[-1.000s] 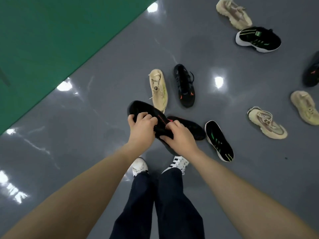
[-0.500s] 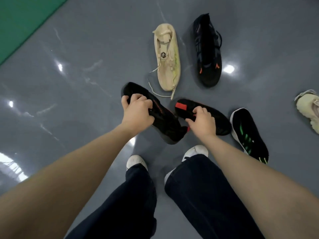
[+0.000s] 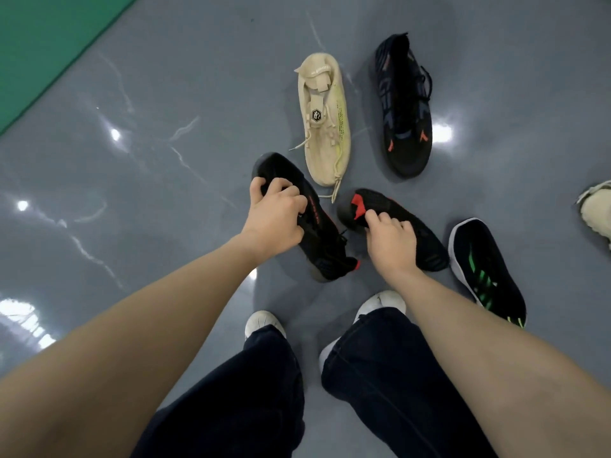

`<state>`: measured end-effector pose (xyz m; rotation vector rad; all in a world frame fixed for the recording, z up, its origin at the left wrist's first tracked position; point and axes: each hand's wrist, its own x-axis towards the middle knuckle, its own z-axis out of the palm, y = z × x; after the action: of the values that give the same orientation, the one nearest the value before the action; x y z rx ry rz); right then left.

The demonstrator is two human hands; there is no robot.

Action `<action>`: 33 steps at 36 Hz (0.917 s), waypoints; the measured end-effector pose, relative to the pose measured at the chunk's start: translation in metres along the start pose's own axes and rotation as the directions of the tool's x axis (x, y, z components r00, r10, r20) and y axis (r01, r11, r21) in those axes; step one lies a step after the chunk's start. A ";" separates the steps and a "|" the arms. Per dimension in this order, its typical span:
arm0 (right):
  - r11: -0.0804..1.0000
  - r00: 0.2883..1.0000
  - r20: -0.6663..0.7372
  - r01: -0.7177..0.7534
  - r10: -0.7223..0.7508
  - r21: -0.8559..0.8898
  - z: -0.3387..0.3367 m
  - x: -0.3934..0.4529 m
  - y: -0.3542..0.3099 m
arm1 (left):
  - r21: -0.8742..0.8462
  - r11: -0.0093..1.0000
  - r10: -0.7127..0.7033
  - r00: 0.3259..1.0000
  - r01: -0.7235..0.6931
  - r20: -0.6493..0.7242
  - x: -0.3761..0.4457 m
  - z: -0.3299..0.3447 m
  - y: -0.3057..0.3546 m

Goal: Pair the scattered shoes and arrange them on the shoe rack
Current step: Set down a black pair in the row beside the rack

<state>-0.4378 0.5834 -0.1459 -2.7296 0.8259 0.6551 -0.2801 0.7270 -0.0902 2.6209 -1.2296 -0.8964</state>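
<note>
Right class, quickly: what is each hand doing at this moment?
Left hand: closed, holding a black shoe with red trim.
Right hand: closed, holding the second black shoe with a red heel tab.

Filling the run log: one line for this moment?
left hand: grips black shoe | right hand: grips second black shoe | rack: unseen

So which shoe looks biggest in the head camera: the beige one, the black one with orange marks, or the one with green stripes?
1. beige shoe and black shoe with orange marks: look alike, too close to rank.
2. black shoe with green stripes: looks a bit shorter, though it's partly hidden by the arm.
</note>
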 end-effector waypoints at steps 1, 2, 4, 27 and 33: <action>1.000 1.000 -0.016 0.001 -0.002 -0.015 -0.011 -0.002 0.001 | 0.010 1.000 0.005 1.000 -0.005 -0.005 -0.004 -0.009 0.004; 1.000 1.000 -0.028 0.002 -0.002 -0.027 -0.024 -0.004 0.002 | 0.020 1.000 0.007 1.000 -0.007 -0.008 -0.008 -0.017 0.008; 0.999 0.999 -0.051 0.012 -0.014 -0.032 -0.046 -0.008 0.002 | 0.042 0.999 0.008 1.000 -0.007 -0.014 -0.014 -0.033 0.015; 0.998 0.944 -0.327 0.059 -0.050 0.015 -0.395 -0.140 -0.002 | 0.371 0.921 0.129 0.992 -0.121 0.002 -0.112 -0.345 0.179; 0.999 0.943 -0.332 0.011 -0.021 -0.031 -0.459 -0.179 0.015 | 0.440 0.884 0.197 0.979 -0.156 -0.047 -0.129 -0.397 0.225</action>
<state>-0.4173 0.5065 0.3407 -2.9145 0.8666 0.2020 -0.2743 0.6145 0.3708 2.7613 -1.7871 -0.5088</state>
